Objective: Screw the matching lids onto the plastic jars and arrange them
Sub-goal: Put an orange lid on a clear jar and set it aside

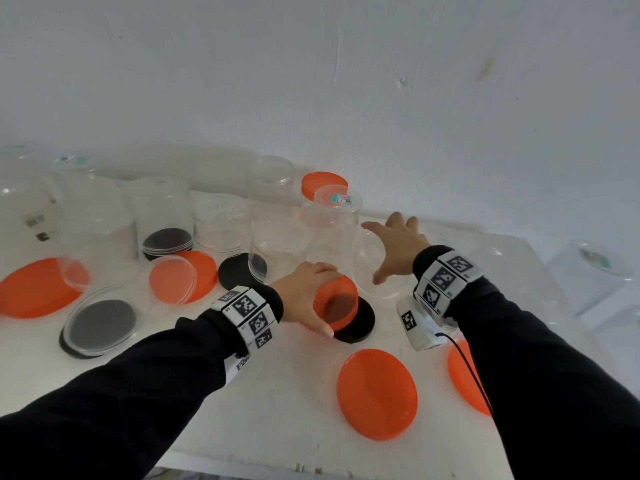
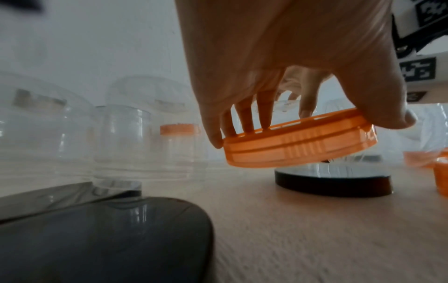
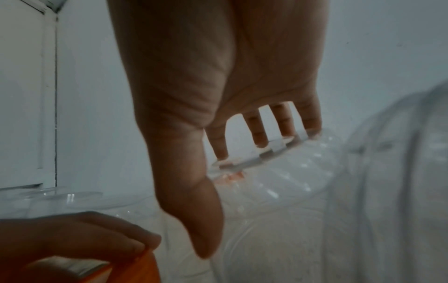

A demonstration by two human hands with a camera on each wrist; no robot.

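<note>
My left hand (image 1: pixel 304 292) grips a small orange lid (image 1: pixel 337 306) by its rim and holds it tilted, just above a black lid (image 1: pixel 360 323) that lies on the table. The left wrist view shows the left hand (image 2: pixel 278 67) with fingers and thumb curled round the ribbed orange lid (image 2: pixel 298 147), clear of the black lid (image 2: pixel 334 180). My right hand (image 1: pixel 398 247) is spread open over a clear jar (image 1: pixel 367 268) that stands mouth down. In the right wrist view the straight fingertips of the right hand (image 3: pixel 218 95) touch the clear jar (image 3: pixel 278 172).
Several clear jars (image 1: pixel 221 223) stand mouth down along the back, one capped jar (image 1: pixel 323 185) behind them. Loose orange lids (image 1: pixel 377 393) (image 1: pixel 34 289) and black lids (image 1: pixel 239 271) lie about the white table (image 1: pixel 277 393). Another jar (image 1: pixel 595 271) sits off to the right.
</note>
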